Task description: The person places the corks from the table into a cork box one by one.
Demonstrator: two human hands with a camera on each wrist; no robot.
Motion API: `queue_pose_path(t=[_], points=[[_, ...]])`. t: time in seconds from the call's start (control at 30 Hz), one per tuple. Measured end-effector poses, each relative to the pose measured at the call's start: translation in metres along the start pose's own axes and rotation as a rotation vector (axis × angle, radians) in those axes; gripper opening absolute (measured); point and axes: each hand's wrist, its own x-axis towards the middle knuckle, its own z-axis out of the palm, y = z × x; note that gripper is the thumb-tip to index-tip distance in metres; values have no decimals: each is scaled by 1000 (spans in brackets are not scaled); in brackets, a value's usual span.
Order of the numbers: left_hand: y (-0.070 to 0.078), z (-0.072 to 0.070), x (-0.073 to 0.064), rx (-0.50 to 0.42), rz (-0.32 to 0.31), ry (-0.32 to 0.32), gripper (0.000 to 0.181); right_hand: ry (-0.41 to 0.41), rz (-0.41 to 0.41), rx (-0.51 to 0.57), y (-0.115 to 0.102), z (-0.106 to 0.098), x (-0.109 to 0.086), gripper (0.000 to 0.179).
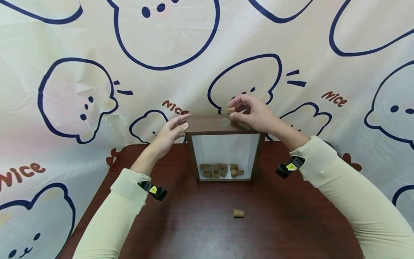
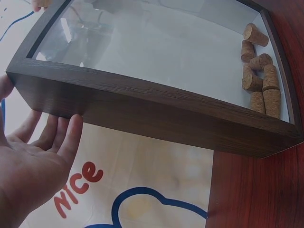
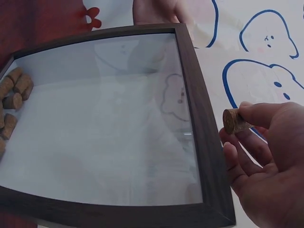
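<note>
A dark wooden shadow box (image 1: 191, 154) with a clear front stands upright on the table, a round hole (image 1: 225, 122) in its top. Several corks (image 1: 215, 169) lie in a heap on its floor. Above the top, close to the hole, my right hand (image 1: 255, 113) pinches a cork (image 3: 233, 121) between thumb and fingers. My left hand (image 1: 166, 138) touches the box's upper left corner and side with extended fingers, seen in the left wrist view with the fingertips (image 2: 75, 124) against the side panel.
A single cork (image 1: 238, 213) lies on the dark red table (image 1: 194, 223) in front of the box. Behind the table hangs a pale cloth (image 1: 181, 86) with blue cartoon outlines. Wrist cameras (image 1: 156, 192) are strapped over both sleeves.
</note>
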Motion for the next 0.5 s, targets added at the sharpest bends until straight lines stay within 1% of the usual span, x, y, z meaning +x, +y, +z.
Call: queue_pose_path(t=[0.23,0.5], points=[[0,0,1,1,2,-2,58,10,1,75,4,6,5,28],[0,0,0,4,-2,0,57,-7,0,83,3,11,8,31]])
